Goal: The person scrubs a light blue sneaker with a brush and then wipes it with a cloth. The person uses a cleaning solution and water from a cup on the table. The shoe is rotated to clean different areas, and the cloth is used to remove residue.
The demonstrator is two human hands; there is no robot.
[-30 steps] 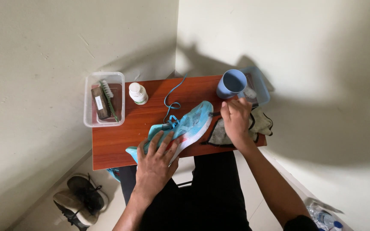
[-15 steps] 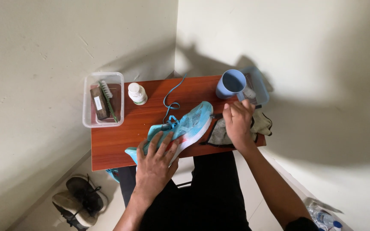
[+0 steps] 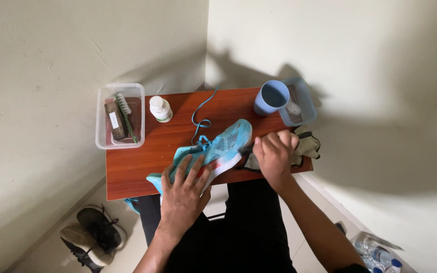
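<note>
- Left hand [image 3: 184, 191] lies flat, fingers spread, pressed on the heel half of the turquoise sneaker [image 3: 213, 150]; not wrapped round it, more a pin-down than a grasp.
- Sneaker rests tilted on its side at the front edge of the small red-brown desk [image 3: 132, 162], heel hanging past the edge toward the lap, toe pointing to the middle of the desk.
- Right hand [image 3: 275, 155] is fisted on a small dark brush [image 3: 248, 149], fingers closed tight round the handle; only the dark tip shows, touching the sneaker's toe and sole rim.
- Step in hand, as I judge: scrubbing the toe end while the other hand steadies the shoe.
- Greyish cloth [image 3: 307, 146] lies under and behind the right hand at the desk's right edge.
- Blue cup [image 3: 271, 97] and a clear blue-tinted tub [image 3: 299, 101] stand touching at the back right corner.
- Blue lace [image 3: 201, 119] is pulled out, trailing from the back edge to the shoe.
- White bottle [image 3: 161, 108] stands near the back left; clear container [image 3: 120, 115] with brushes overhangs the left edge.
- Dark shoes [image 3: 92, 235] on the floor, lower left.
- Next move probably calls for short strokes along the sole rim, firm downward hold from the left hand so the overhanging heel does not tip off, and care not to knock the cup.
</note>
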